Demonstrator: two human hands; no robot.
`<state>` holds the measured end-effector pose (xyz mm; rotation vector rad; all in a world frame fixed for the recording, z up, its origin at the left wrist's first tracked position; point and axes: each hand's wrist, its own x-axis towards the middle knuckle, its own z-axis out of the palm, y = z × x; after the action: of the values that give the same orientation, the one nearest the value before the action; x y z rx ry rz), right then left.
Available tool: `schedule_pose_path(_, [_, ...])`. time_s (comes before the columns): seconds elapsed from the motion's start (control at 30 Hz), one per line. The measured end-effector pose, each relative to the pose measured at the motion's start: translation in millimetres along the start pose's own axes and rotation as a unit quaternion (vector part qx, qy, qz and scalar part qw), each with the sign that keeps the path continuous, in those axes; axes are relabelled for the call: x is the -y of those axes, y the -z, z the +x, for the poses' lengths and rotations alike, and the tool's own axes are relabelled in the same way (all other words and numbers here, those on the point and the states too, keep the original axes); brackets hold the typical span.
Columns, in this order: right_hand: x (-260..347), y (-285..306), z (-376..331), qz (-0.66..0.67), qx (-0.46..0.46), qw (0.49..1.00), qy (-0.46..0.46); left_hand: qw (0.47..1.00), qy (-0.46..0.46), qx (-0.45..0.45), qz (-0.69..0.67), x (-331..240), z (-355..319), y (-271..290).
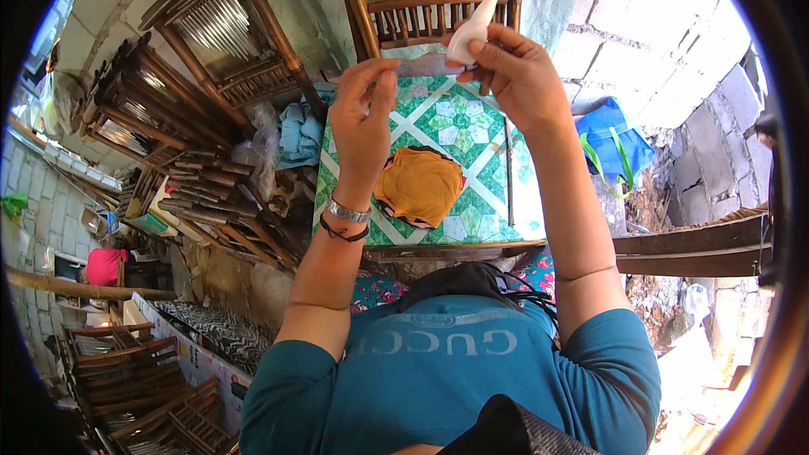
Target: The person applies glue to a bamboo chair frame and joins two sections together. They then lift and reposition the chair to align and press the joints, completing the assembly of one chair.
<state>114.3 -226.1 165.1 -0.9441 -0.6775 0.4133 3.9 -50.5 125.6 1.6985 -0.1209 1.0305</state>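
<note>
My right hand (524,76) is closed round a white bottle-like thing with a long tapering tip (474,32), its point turned up and away from me. My left hand (364,109) is raised level with it, thumb and fingers drawn together; what they pinch, if anything, is too small to tell. Between the two hands shows a greyish-pink strip (428,65); I cannot tell whether it is held or lies beyond them. Below, a folded mustard-yellow cloth piece (421,187) with dark edges lies on the green patterned tabletop (404,122).
A thin dark rod (510,173) lies along the table's right side. Beyond the table stands a wooden chair (438,21). Bamboo furniture and stacked slats (211,194) crowd the left, near a light-blue cloth (301,135). A blue bag (615,139) with green handles sits at right.
</note>
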Motion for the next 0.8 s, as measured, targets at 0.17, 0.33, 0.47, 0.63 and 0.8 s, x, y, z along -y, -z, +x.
schedule_pose_path(0.17, [-6.4, -7.0, -18.0, -0.01, 0.061, 0.994, -0.089, 0.942, 0.161, 0.195, -0.22, -26.0, 30.1, -11.7])
schedule_pose_path(0.33, [-15.9, -6.3, -29.8, 0.062, 0.1, 0.982, -0.149, 0.898, 0.222, 0.266, -0.272, -24.3, 31.7, -22.5])
schedule_pose_path(0.47, [-21.5, -1.6, -35.6, 0.104, 0.122, 0.968, -0.191, 0.884, 0.217, 0.272, -0.313, -13.3, 24.4, -19.5])
schedule_pose_path(0.63, [-41.0, -3.1, -37.1, -0.121, 0.053, 0.99, -0.053, 0.91, 0.207, 0.209, -0.292, -6.7, 19.2, -19.1])
schedule_pose_path(0.8, [-62.5, -15.7, -42.8, -0.481, -0.1, 0.833, 0.254, 0.986, 0.147, 0.063, -0.054, -12.9, 2.5, -39.6])
